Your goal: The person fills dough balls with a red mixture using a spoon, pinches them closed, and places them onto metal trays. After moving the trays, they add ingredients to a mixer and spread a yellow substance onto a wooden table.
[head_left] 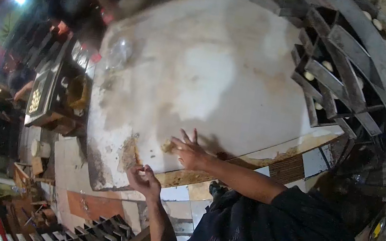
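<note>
My right hand (190,153) is over the near edge of a pale, stained tabletop (153,83), its fingers spread. A small tan lump (167,146), like a scrap of dough, lies right at its fingertips. Just off the table's near-left edge is my left hand (144,181), palm turned up and fingers curled in. What these curled fingers hold, if anything, cannot be made out. Small crumbs (152,156) lie on the tabletop between the two hands, beside a worn, brownish patch (129,153).
Stacked metal trays (344,69) with pale dough balls stand at the far right. A clear plastic item (120,52) lies at the table's left. Beyond is a bench (56,97) with a tray of pieces; people work there. A slatted rack (97,237) stands at the bottom.
</note>
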The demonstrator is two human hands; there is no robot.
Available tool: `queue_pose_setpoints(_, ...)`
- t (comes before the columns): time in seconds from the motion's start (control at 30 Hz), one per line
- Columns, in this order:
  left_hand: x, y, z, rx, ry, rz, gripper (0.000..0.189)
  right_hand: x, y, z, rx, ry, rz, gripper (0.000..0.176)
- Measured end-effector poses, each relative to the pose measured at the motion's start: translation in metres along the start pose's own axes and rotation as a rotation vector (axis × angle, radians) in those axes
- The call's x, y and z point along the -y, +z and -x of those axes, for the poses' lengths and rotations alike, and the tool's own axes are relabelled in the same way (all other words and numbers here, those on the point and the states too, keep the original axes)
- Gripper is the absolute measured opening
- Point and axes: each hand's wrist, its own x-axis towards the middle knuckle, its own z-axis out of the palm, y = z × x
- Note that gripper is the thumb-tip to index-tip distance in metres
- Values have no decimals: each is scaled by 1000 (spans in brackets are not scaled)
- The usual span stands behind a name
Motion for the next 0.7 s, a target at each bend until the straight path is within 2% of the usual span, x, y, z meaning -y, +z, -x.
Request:
queue_pose_setpoints(0.03, -1, 10, 1, 68, 35, 5, 13, -6, -21, 16, -95, 13, 57, 38)
queue_pose_setpoints(0.07, -10, 25, 4, 147, -68, 25, 13, -27, -45, 34, -159, -2, 11, 33)
queue_pose_setpoints(0.1, -24, 44, 12, 231, -173, 41, 15, -57, -59, 69, -365, -54, -120, 23)
queue_pose_setpoints(0.13, -41, 71, 21, 431, -112, 75, 20, -76, -95, 106, -407, 79, -228, 16)
queue_pose_setpoints(0.17, -62, 105, 32, 618, -49, 108, 27, -100, -124, 150, -473, 180, -155, 17)
queue_pose_setpoints(0.2, -78, 139, 48, 889, -42, 132, 40, -118, -155, 197, -511, 189, -28, 17)
queue_pose_setpoints(0.23, -106, 176, 66, 984, 122, 172, 46, -124, -186, 233, -624, 297, 107, 18)
queue_pose_setpoints(0.27, -128, 210, 84, 1101, 157, 190, 54, -163, -189, 299, -684, 422, 97, 24)
queue_pose_setpoints(0.3, -138, 250, 106, 1097, 223, 208, 61, -208, -185, 371, -861, 682, -128, 26)
queue_pose_setpoints(0.33, -159, 283, 113, 1310, 9, 211, 71, -205, -227, 392, -1072, 942, -81, 16)
queue_pose_setpoints(0.37, -155, 330, 141, 1293, 35, 159, 78, -225, -250, 420, -1406, 736, -35, 14)
queue_pose_setpoints(0.4, -161, 369, 161, 1301, -42, 101, 83, -281, -274, 498, -1586, 904, -214, 28)
queue_pose_setpoints(0.43, -183, 390, 162, 1329, -140, 55, 84, -317, -290, 551, -1683, 852, -103, 31)
queue_pose_setpoints(0.47, -193, 409, 169, 1308, -94, 3, 81, -289, -330, 527, -1418, 1231, 140, 36)
queue_pose_setpoints(0.5, -205, 425, 171, 1317, -146, 24, 75, -293, -361, 511, -1698, 1409, -346, 44)
queue_pose_setpoints(0.53, -201, 451, 190, 1351, -203, -41, 67, -301, -370, 525, -1696, 1445, -403, 44)
queue_pose_setpoints(0.57, -206, 454, 192, 1295, -179, 17, 59, -312, -375, 532, -1657, 1444, -412, 44)
queue_pose_setpoints(0.63, -232, 447, 167, 1280, -224, 14, 48, -320, -380, 537, -1601, 1444, -431, 45)
queue_pose_setpoints(0.7, -233, 465, 166, 1213, -241, 2, 43, -324, -381, 541, -1556, 1453, -449, 45)
